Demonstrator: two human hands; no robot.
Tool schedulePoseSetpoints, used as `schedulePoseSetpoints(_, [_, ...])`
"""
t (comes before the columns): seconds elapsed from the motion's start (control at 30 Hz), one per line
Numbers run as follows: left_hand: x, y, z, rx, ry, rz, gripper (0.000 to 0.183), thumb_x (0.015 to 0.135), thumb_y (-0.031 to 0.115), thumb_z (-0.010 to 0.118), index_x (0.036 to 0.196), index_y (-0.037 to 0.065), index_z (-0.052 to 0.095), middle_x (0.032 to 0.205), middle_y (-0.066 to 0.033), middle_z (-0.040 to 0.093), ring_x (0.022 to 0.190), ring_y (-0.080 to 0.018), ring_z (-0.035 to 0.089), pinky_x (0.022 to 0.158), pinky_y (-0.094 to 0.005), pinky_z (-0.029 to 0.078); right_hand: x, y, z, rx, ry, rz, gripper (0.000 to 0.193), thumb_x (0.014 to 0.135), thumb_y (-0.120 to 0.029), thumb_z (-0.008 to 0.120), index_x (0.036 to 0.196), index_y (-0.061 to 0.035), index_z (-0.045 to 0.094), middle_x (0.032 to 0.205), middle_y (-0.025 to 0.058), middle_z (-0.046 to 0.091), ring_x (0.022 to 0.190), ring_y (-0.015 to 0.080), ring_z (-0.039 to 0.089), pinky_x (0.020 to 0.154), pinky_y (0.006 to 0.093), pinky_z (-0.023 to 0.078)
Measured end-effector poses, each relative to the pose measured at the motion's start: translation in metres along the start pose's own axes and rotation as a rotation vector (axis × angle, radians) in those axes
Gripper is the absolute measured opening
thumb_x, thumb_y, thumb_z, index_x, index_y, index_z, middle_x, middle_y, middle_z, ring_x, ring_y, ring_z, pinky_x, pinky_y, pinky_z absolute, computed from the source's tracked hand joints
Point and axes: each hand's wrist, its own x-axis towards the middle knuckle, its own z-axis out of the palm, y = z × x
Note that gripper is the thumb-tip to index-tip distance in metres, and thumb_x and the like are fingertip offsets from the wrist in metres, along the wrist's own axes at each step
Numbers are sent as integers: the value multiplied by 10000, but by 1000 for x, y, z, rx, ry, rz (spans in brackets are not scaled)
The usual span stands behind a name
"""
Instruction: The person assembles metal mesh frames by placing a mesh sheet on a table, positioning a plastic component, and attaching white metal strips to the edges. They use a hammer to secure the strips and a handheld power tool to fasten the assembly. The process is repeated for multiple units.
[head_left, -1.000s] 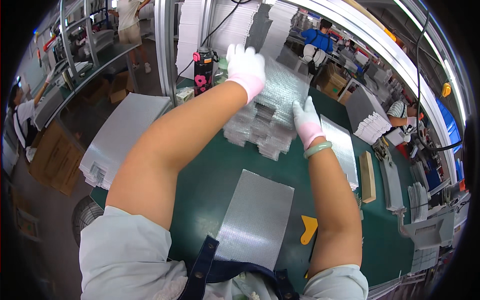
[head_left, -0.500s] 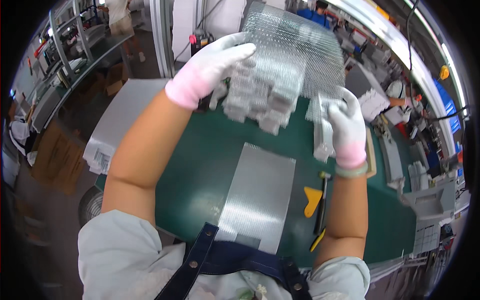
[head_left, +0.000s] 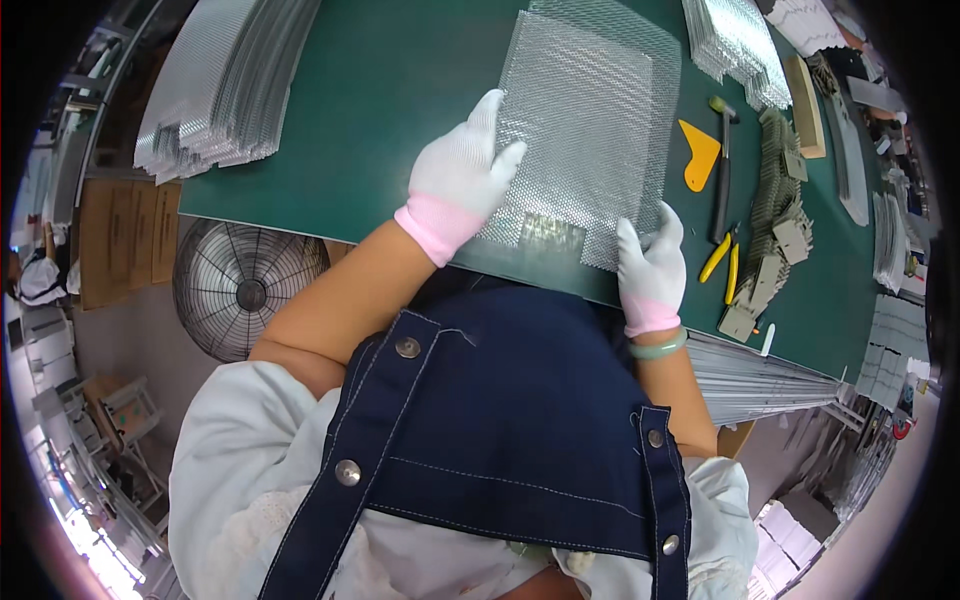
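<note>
The hands have come back toward the body. Half a second ago they were raised over the far side, lifting a mesh sheet; now that mesh sheet (head_left: 580,120) is at the near part of the green counter (head_left: 400,60), in front of the apron (head_left: 500,400). The spot where one silver sheet lay alone now shows two layers, their outlines not matching: a second sheet (head_left: 667,95) shows as a strip past the right side and far edge of the other. Which of the two is on top I cannot tell for sure. For the work in hand, I judge that the fetching is done and the placing is not settled, since the edges are out of line.

The left hand (head_left: 462,170) is at the left edge, thumb and forefinger spread apart, thumb tip over the mesh; whether it pinches the edge I cannot tell. The right hand (head_left: 652,268) is at the near right corner, thumb and fingers curved and parted; its grip is likewise unclear.

To the right, just beside the mesh, lie a yellow scraper (head_left: 698,155) and a hammer (head_left: 722,180). A stack of sheets (head_left: 225,80) stands to the left, well apart.
</note>
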Motion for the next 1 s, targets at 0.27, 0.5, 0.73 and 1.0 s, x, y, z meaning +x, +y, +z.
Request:
schedulePoseSetpoints(0.27, [3, 2, 11, 227, -208, -184, 650, 918, 354, 591, 1418, -10, 388, 1038, -226, 672, 963, -384, 656, 836, -450, 524, 5, 2, 12, -223, -76, 32, 619, 920, -409, 605, 1357, -8, 429, 967, 253, 682, 895, 417, 668, 791, 471, 520])
schedulePoseSetpoints(0.5, [11, 2, 17, 333, -263, -232, 631, 929, 336, 565, 1418, -19, 383, 1013, -218, 670, 944, -369, 660, 827, -459, 527, 11, 3, 10, -275, -143, 33, 627, 921, -412, 593, 1358, 5, 427, 963, 261, 681, 905, 424, 664, 793, 479, 520])
schedulePoseSetpoints(0.73, [9, 10, 14, 330, -241, -288, 636, 916, 319, 591, 1430, 6, 384, 1067, -213, 652, 988, -359, 644, 862, -457, 517, 12, -3, 5, -307, -156, 47, 640, 909, -433, 604, 1341, 17, 459, 983, 260, 676, 917, 422, 663, 798, 475, 523])
schedulePoseSetpoints(1.0, [7, -12, 26, 623, -51, 334, 514, 884, 290, 614, 1366, 135, 528, 1384, -174, 519, 1292, -360, 454, 1088, -550, 318, 21, 26, 10, -501, 43, -556, 522, 852, -331, 646, 1313, -100, 568, 1281, 144, 563, 1200, 318, 508, 978, 488, 404])
